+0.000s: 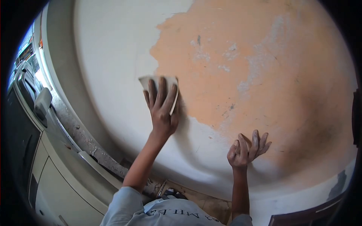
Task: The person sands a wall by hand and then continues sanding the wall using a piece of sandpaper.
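My left hand (162,101) presses a pale, folded sheet of sandpaper (174,81) flat to the wall (113,67), with the fingers laid over it and the thumb along its right edge. Beneath it the surface is white, close to the ragged border of a peach-coloured patch (211,83). Lower and to the right, my right hand (247,150) is at the wall with its fingers apart and loosely bent, holding nothing. Pale dust coats its fingers.
Along the left stands a light-coloured vehicle (68,188) with a side mirror (42,101). A dark wooden edge (309,216) shows at the bottom right. Below, a foot in dark footwear (174,193) rests on the tiled floor (217,206).
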A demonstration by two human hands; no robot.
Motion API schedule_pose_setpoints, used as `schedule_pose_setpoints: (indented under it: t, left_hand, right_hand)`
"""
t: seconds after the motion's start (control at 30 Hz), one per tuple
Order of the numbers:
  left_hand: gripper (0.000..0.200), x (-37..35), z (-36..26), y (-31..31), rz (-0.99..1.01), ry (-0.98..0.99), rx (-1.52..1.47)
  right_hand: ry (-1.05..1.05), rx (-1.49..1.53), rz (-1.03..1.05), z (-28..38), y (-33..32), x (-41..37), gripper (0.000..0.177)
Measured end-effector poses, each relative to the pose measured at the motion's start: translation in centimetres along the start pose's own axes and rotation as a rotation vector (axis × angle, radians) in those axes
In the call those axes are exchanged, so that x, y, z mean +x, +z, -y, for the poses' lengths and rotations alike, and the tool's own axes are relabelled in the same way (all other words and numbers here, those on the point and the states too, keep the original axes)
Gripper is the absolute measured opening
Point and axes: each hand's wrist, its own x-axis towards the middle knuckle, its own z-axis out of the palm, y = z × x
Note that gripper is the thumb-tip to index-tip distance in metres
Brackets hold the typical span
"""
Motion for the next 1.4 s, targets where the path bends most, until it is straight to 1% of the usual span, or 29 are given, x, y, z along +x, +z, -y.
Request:
schedule_pose_setpoints:
  t: [0.13, 0.2, 0.27, 0.37, 0.4, 0.43, 0.53, 0.67, 0.97, 1.07, 1.27, 1.37, 1.4]
  left_hand:
    - [0.048, -5.3, -0.8, 0.5, 0.105, -0.067, -0.072]
    - [0.037, -7.3, -1.8, 0.7, 0.113, -0.034, -0.065]
    - [0.037, -8.9, -2.4, 1.2, 0.129, 0.003, -0.071]
    - [0.04, -10.3, -1.9, 1.4, 0.186, -0.037, -0.08]
    - [0.041, -10.4, -1.7, 1.4, 0.2, -0.055, -0.087]
    - [0.038, -10.3, -1.7, 1.2, 0.212, -0.044, -0.092]
    - [0.039, -9.9, -1.3, 1.0, 0.21, 0.014, -0.041]
    - [0.04, -9.5, -1.7, 0.6, 0.234, 0.007, -0.02]
    - [0.042, -9.5, -1.7, 0.6, 0.234, 0.008, -0.02]
    - [0.042, -9.5, -1.7, 0.6, 0.237, 0.006, -0.011]
    - [0.042, -9.4, -1.4, 0.6, 0.219, 0.043, -0.019]
    - [0.041, -9.3, -1.2, 0.5, 0.234, 0.035, -0.01]
    - [0.041, -8.8, -1.0, 0.5, 0.209, 0.051, 0.003]
  right_hand:
    - [0.029, 0.003, 0.025, 0.1, -0.3, -0.3, 0.024]
    - [0.049, 0.005, 0.016, 0.1, -0.3, -0.1, 0.025]
    - [0.044, 0.005, 0.004, -0.1, -0.4, -0.1, 0.025]
    - [0.068, 0.007, -0.004, 0.1, -0.3, 0.0, 0.026]
    - [0.065, 0.012, -0.007, 0.1, -0.3, 0.0, 0.025]
    - [0.074, 0.013, -0.01, 0.1, -0.4, 0.1, 0.026]
    - [0.073, 0.004, -0.004, 0.3, -0.4, 0.4, 0.026]
    - [0.082, 0.013, -0.009, 0.3, -0.1, 0.1, 0.026]
    - [0.074, 0.026, 0.002, 0.3, -0.2, 0.1, 0.027]
    - [0.021, 0.025, 0.0, 0.2, -0.2, 0.3, 0.024]
    - [0.066, 0.032, -0.001, 0.2, -0.1, 0.0, 0.026]
    - [0.057, 0.033, 0.006, 0.2, -0.1, -0.2, 0.026]
    - [0.056, 0.034, 0.004, 0.1, -0.1, -0.4, 0.025]
